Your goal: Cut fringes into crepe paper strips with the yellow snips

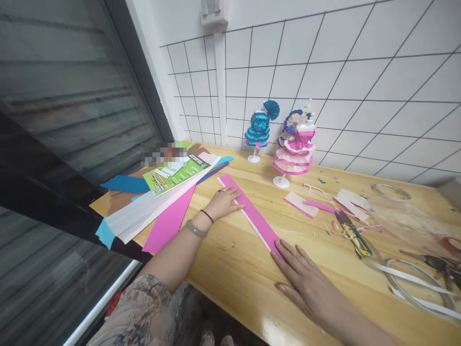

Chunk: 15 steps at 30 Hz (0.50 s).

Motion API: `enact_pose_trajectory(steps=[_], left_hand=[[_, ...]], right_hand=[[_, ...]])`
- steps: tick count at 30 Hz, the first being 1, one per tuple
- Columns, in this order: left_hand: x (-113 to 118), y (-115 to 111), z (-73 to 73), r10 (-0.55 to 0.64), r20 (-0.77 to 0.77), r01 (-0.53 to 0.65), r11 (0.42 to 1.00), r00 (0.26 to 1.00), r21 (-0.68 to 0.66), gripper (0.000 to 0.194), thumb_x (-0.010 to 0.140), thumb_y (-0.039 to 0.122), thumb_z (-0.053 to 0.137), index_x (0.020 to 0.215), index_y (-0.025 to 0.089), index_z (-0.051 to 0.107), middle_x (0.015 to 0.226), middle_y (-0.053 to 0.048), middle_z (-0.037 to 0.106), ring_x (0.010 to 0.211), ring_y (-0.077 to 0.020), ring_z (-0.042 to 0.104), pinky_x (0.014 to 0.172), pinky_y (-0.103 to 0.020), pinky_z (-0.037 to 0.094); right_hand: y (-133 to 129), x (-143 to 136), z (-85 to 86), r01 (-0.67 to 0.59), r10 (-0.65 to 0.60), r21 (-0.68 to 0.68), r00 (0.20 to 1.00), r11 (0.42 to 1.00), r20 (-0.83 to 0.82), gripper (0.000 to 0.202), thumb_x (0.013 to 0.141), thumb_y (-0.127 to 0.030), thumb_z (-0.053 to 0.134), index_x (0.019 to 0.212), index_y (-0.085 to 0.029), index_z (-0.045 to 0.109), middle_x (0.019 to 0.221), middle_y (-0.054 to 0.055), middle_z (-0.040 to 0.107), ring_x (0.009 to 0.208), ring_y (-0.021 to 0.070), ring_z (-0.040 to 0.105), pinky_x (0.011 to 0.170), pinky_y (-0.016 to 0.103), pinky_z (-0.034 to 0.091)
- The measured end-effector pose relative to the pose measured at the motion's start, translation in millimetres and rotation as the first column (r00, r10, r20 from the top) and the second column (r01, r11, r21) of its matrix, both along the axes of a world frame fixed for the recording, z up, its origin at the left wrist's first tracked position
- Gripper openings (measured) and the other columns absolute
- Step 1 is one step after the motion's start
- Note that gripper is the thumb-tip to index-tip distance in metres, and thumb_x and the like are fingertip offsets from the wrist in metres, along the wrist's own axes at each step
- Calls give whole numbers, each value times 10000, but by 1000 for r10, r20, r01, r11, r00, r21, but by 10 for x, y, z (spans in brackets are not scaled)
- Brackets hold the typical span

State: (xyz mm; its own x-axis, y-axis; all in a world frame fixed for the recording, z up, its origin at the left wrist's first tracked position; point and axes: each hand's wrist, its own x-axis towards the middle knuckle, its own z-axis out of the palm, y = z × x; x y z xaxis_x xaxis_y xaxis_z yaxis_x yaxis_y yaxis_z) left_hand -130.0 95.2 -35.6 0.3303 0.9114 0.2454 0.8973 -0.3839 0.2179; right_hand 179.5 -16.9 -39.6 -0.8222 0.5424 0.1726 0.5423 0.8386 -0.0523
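A long pink paper strip [251, 210] with a white edge along its near side lies flat and slanting on the wooden table. My left hand [226, 203] rests at its far part, fingers stretched out onto the paper. Flat on the near end lies my right hand [304, 274], fingers extended and covering that end. Neither hand grips anything. Scissors with green and yellow handles [355, 233] lie right of the strip, beside small white and pink paper pieces [301, 204].
Three small stands wear frilled paper dresses: one teal [258, 129], one pink and white [294, 151], one blue [288, 126] partly hidden. Coloured paper sheets [171, 216] and a green leaflet [180, 173] lie left. Tape rolls [392, 192] and clear plastic [406, 218] lie right.
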Motion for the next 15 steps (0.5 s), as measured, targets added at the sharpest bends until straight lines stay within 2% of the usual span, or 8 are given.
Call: enact_pose_trajectory(steps=[8, 15], left_hand=[[33, 38, -5, 45, 32, -45, 999, 999, 3, 585, 753, 618, 444, 1157, 215, 573, 1254, -87, 515, 1187, -245, 421, 1016, -406, 300], [108, 38, -23, 78, 8, -78, 997, 997, 11, 608, 752, 631, 424, 1182, 220, 549, 1276, -92, 488, 1208, -244, 393, 1021, -410, 275]], right_hand=[[1, -20, 6, 21, -21, -76, 1000, 997, -8, 577, 895, -444, 359, 1405, -189, 269, 1453, 117, 246, 1345, 264, 179, 1059, 517, 219], [-23, -15, 79, 45, -45, -140, 999, 989, 5, 569, 901, -474, 304, 1370, -157, 354, 1444, 150, 253, 1343, 268, 178, 1064, 506, 201]])
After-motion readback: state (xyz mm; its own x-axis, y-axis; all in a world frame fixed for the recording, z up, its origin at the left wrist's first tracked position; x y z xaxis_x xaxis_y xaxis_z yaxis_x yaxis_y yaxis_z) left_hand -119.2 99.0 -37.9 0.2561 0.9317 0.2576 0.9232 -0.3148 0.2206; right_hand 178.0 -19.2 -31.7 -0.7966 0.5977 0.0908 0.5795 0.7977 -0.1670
